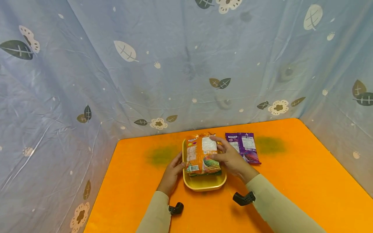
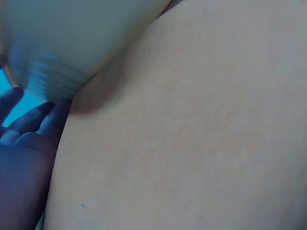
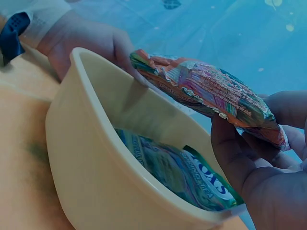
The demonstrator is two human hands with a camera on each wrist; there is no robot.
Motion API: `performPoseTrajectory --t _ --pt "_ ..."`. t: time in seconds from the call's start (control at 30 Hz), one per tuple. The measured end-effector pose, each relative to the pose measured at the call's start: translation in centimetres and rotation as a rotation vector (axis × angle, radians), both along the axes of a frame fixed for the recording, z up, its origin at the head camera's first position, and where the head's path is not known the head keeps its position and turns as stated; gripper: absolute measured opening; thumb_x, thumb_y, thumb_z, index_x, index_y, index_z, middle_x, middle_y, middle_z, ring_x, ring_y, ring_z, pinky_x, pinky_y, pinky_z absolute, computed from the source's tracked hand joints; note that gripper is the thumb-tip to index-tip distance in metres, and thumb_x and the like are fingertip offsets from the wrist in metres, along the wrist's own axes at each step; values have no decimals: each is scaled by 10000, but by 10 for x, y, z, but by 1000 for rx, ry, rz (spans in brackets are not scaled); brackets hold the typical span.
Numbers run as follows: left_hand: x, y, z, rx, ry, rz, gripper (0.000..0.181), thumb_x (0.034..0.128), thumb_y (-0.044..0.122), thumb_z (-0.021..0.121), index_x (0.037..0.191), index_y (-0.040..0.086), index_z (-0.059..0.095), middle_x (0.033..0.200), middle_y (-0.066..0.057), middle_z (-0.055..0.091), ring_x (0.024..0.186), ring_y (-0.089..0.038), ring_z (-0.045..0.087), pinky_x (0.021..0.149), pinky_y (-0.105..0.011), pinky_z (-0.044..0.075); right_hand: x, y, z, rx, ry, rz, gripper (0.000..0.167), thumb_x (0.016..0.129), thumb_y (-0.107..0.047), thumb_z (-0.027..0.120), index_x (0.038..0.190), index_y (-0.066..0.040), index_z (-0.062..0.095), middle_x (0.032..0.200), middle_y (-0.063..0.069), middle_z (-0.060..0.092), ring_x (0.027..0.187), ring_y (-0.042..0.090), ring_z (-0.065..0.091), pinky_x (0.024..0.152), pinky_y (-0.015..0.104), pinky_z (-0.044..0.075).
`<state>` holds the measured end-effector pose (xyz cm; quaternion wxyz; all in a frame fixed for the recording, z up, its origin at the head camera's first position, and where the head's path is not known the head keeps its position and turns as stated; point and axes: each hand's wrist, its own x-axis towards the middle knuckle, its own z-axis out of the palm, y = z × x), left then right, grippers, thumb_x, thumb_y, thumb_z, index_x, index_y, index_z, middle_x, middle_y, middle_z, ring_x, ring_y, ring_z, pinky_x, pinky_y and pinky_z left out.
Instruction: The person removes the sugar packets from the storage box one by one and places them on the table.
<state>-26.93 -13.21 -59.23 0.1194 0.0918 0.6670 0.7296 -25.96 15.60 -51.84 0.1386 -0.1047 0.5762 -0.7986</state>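
Note:
My right hand (image 1: 233, 161) grips an orange snack packet (image 1: 196, 154) by its right side, thumb on top and fingers round the edge. The packet hangs tilted over a yellow plastic container (image 1: 204, 188). Inside the container lies a green packet (image 3: 168, 165), partly covered by the orange one in the head view. My left hand (image 1: 172, 174) holds the container's left side, its thumb at the rim and its fingers along the outer wall. In the left wrist view, skin fills most of the picture and only some fingers (image 2: 36, 122) show beside the container.
Two purple packets (image 1: 248, 144) lie side by side on the orange table (image 1: 297, 174), right of the container. Blue patterned curtains (image 1: 180, 71) stand behind the table and at both sides. Each wrist wears a black camera mount (image 1: 244, 198).

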Motion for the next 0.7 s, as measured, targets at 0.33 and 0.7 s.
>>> performPoseTrajectory --t 0.33,0.7 --pt "0 1 2 51 -36 4 640 1140 183 590 1730 144 344 1736 -154 333 1546 -336 391 1180 -431 439 -3 15 -2 13 -12 -57 802 1053 97 631 1732 -170 299 1718 196 307 1248 309 652 974 410 605" --pt "1 3 1 43 -37 12 631 1139 160 578 1726 128 349 1727 -175 346 1533 -352 408 1191 -445 425 -3 47 -8 -21 34 -93 792 1036 124 609 1723 -144 320 1676 233 320 1211 245 672 967 396 608"
